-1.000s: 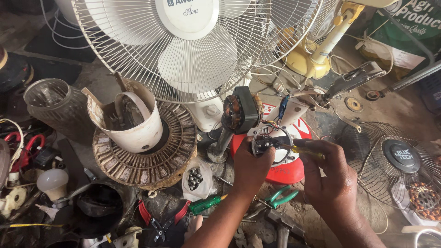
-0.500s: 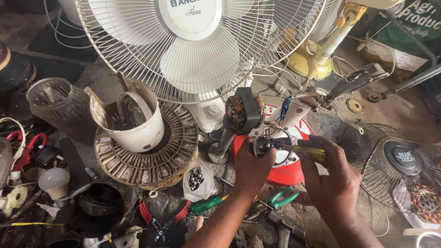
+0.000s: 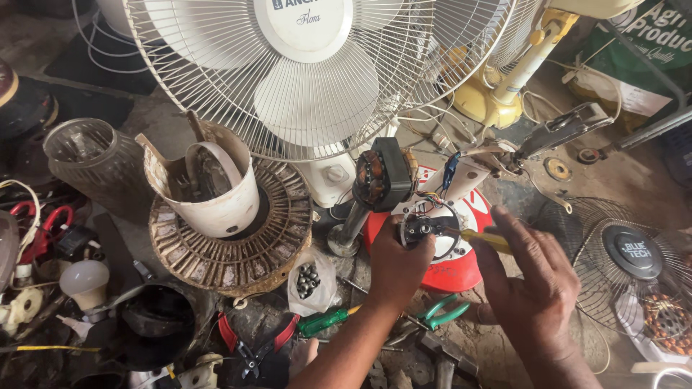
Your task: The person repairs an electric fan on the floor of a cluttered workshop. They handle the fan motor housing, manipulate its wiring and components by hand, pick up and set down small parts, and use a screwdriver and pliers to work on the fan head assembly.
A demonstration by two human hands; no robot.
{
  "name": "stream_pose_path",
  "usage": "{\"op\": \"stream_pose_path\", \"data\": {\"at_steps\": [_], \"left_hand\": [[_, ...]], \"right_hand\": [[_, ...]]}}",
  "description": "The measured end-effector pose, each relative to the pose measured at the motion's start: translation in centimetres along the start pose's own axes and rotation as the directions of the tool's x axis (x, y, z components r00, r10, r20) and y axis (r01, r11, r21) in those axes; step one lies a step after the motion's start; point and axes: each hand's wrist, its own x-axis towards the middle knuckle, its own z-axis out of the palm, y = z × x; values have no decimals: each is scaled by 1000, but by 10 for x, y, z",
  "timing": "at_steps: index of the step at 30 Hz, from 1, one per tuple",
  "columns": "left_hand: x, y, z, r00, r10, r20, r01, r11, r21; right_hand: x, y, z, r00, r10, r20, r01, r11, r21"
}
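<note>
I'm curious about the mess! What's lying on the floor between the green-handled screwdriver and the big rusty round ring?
In the head view, a small clear plastic bag of dark metal balls lies between the green-handled screwdriver and the rusty ring.

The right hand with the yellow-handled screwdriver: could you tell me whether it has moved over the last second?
No. The right hand keeps the yellow-handled screwdriver pointed at the small motor part, in the same place against the red base.

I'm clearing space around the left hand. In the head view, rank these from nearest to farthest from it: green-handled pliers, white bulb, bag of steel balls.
From the left hand:
1. Green-handled pliers, just below, to its right.
2. Bag of steel balls, to its left.
3. White bulb, far left.
</note>
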Motion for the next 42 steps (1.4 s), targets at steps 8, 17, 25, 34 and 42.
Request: {"op": "stream_pose_path", "data": {"at_steps": [8,17,25,34,42], "left_hand": [[3,-6,1,999,41,3,-40,997,-59],[3,-8,0,999,37,-1,-37,996,-82],[5,-18,5,997,47,-62,-51,996,-68],[3,-13,12,986,90,-140,-92,996,-2],[-3,-16,22,985,84,-149,-98,991,-93]], "right_hand": [[0,1,-6,990,48,134,-36,995,-94],[0,-3,-6,986,89,138,-86,996,-23],[3,-2,-6,955,172,242,-145,982,-124],[8,3,7,862,368,348,-250,907,-340],[16,15,5,779,406,478,-287,908,-304]]}}
